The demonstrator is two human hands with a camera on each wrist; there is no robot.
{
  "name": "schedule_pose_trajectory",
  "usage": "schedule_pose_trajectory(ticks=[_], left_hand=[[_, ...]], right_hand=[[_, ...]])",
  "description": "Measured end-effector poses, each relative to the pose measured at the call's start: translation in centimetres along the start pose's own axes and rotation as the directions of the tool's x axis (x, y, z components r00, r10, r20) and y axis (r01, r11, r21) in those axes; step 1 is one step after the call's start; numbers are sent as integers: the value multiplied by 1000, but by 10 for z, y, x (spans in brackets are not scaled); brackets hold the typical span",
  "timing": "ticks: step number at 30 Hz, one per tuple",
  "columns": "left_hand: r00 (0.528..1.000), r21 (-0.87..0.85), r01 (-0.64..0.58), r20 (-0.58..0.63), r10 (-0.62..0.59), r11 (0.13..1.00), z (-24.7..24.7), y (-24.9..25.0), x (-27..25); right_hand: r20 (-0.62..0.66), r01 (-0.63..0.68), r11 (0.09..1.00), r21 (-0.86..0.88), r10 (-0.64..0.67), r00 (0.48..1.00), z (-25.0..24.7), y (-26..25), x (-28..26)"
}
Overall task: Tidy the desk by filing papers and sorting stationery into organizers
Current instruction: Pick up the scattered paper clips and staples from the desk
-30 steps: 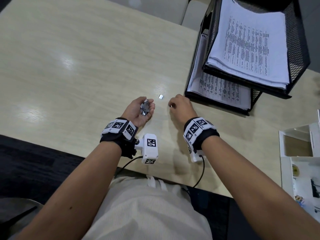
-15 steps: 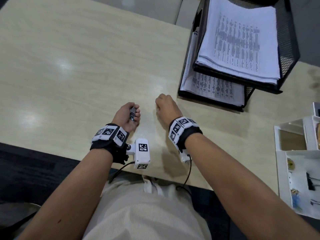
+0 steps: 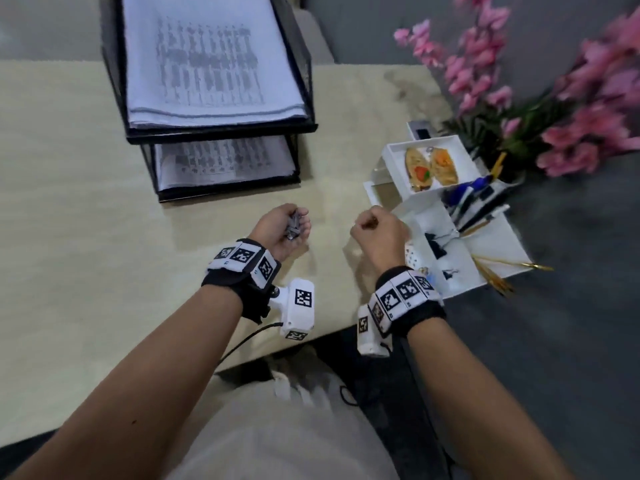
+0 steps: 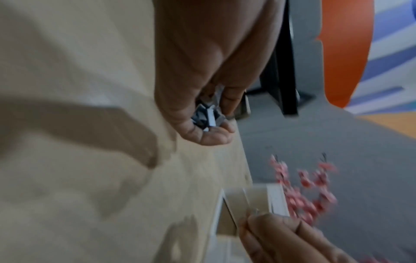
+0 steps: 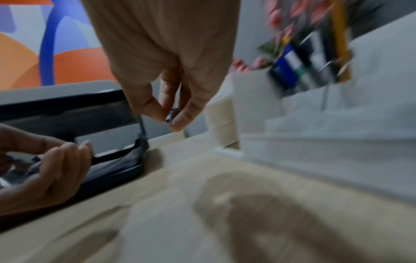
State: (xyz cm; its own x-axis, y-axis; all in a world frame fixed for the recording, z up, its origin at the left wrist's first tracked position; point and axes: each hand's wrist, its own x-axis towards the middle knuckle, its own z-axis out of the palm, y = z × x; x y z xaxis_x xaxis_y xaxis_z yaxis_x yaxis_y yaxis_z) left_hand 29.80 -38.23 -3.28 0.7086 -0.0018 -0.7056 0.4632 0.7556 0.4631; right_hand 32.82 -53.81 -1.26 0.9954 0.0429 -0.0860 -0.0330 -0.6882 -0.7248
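Observation:
My left hand (image 3: 277, 227) is cupped palm-up over the desk and holds a small pile of grey metal clips (image 3: 293, 226); the left wrist view shows the clips (image 4: 208, 115) inside its curled fingers (image 4: 211, 137). My right hand (image 3: 375, 230) hovers by the near left corner of the white desk organizer (image 3: 498, 237). In the right wrist view its thumb and forefinger pinch a small dark metal piece (image 5: 173, 113). The black mesh paper tray (image 3: 221, 130) holds stacked printed papers (image 3: 207, 64) on both tiers.
The organizer's compartments hold pens (image 3: 478, 206), black binder clips (image 3: 436, 245) and two oval keychains (image 3: 431, 168). Gold pencils (image 3: 502, 268) stick out past its right edge. Pink flowers (image 3: 571, 109) stand behind it. The desk edge (image 3: 346, 327) is close to my wrists.
My right hand took the small metal piece off the desk. Both hands moved right toward the organizer, and my view swung right with them. The left hand kept its clips.

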Motion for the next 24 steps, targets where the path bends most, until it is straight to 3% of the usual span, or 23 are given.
schedule_pose_trajectory(ticks=[5,10,12,19,24], left_hand=[[987,162,69,135,-91,984,104,-28,26],[989,366,95,68,-128,926,155,-65,41],[991,443,97,37,-127,891,165,-78,42],[998,709,6,-44,35,705,181,-99,40],[999,832,-50,52,12,553,194,-105,40]], right_hand=[[-48,-109,979,-172,102,994,-61,49,37],[223,-5,943,-333,84,971,-83,74,35],[277,36,931,-362,71,958,-89,82,31],[215,-9,937,-350,90,972,-96,91,21],[157,4,954,-298,45,987,-95,102,14]])
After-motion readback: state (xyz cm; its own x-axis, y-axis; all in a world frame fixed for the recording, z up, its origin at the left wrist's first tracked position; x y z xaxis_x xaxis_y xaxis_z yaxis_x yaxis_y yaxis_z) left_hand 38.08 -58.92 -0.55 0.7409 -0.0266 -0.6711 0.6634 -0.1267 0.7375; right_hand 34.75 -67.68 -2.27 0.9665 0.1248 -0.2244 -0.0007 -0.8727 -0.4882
